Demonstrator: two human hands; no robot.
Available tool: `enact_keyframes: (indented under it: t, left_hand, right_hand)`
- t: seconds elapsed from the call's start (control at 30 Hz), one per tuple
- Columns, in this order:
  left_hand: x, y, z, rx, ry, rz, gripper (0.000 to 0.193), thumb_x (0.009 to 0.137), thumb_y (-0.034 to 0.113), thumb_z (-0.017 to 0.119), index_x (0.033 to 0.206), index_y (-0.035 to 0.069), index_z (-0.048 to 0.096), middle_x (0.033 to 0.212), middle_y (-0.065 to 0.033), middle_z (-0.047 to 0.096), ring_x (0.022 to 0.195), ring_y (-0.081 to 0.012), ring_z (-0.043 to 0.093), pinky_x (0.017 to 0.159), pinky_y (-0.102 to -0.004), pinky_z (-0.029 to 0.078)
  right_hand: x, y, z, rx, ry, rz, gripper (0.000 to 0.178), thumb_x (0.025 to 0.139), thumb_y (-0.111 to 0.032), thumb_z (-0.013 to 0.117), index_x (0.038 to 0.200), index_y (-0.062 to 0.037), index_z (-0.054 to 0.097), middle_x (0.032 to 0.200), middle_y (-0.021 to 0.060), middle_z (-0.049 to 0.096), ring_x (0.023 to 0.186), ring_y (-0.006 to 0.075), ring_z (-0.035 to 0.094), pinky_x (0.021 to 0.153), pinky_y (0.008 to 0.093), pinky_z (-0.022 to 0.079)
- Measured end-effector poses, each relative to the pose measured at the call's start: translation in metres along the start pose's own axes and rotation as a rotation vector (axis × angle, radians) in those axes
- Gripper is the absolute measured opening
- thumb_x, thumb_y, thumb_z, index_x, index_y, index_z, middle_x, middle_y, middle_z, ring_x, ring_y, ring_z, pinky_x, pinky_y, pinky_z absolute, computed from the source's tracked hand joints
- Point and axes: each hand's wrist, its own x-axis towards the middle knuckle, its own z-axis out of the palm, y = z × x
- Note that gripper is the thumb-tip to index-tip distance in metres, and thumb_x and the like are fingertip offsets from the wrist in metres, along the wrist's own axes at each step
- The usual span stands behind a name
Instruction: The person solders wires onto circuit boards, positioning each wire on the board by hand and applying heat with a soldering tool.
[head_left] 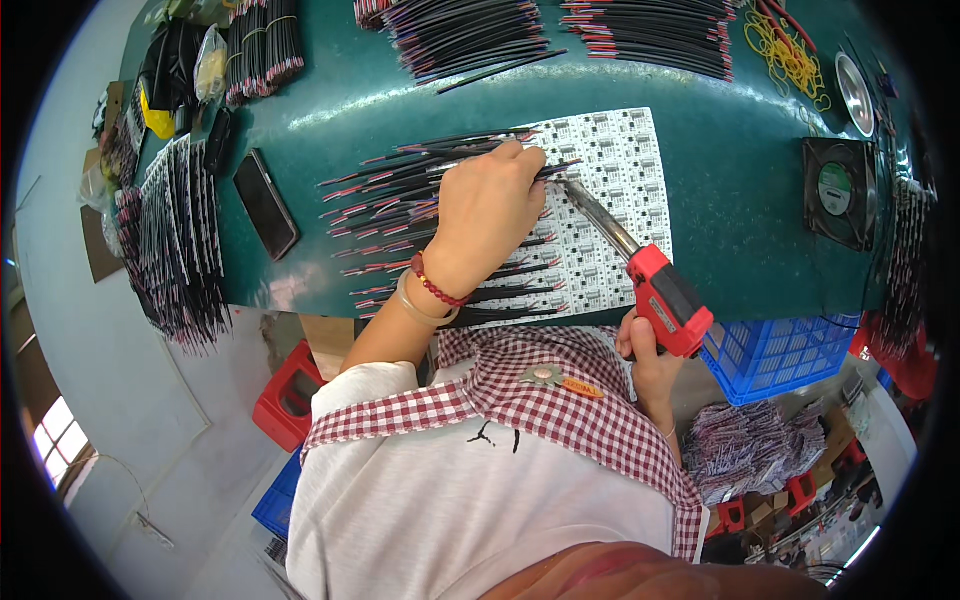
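A white sheet of small circuit boards (612,205) lies on the green table in front of me. Many black cables (385,215) with red and white wire ends are laid across its left side. My left hand (490,205) is closed over the sheet, pinching one black cable whose end pokes out right of the fingers. My right hand (648,358) grips the red and black handle of a soldering iron (668,300) from below. Its metal tip points up and left, close beside that cable end; whether they touch I cannot tell.
Bundles of black cables (470,45) lie along the far side. A phone (266,203) rests at left, near hanging wired boards (180,230). A small fan (838,192), metal bowl (854,95) and yellow bands (785,55) are at right. A blue crate (775,360) stands below the table edge.
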Motion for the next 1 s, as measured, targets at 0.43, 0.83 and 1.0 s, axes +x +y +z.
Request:
enact_keyframes:
  t: [0.43, 0.83, 1.0]
  left_hand:
    - [0.0, 0.002, -0.001, 0.01, -0.002, 0.008, 0.011, 0.073, 0.011, 0.064, 0.082, 0.004, 0.06, 0.078, -0.0108, 0.058, 0.067, -0.0325, 0.06, 0.058, -0.0417, 0.048]
    - [-0.001, 0.0, 0.0, 0.018, 0.01, 0.037, 0.011, 0.072, 0.01, 0.064, 0.081, 0.003, 0.061, 0.079, -0.0108, 0.06, 0.069, -0.0316, 0.061, 0.06, -0.0408, 0.049]
    - [-0.001, 0.002, 0.0, 0.037, 0.011, 0.029, 0.011, 0.072, 0.009, 0.064, 0.08, 0.004, 0.06, 0.079, -0.0107, 0.059, 0.069, -0.031, 0.061, 0.059, -0.0406, 0.049]
  right_hand:
    - [-0.006, 0.018, -0.003, -0.199, 0.114, -0.097, 0.013, 0.082, -0.011, 0.067, 0.089, -0.0015, 0.062, 0.074, 0.0013, 0.059, 0.064, 0.011, 0.055, 0.059, 0.0246, 0.042]
    - [-0.003, 0.012, 0.0, -0.254, 0.059, -0.195, 0.014, 0.09, -0.014, 0.058, 0.086, 0.0, 0.056, 0.066, 0.0017, 0.053, 0.057, 0.0078, 0.048, 0.052, 0.0234, 0.039]
    - [-0.004, 0.014, -0.003, -0.202, 0.061, -0.153, 0.017, 0.09, -0.016, 0.059, 0.089, 0.0012, 0.056, 0.067, 0.0028, 0.053, 0.057, 0.0082, 0.049, 0.051, 0.0234, 0.04]
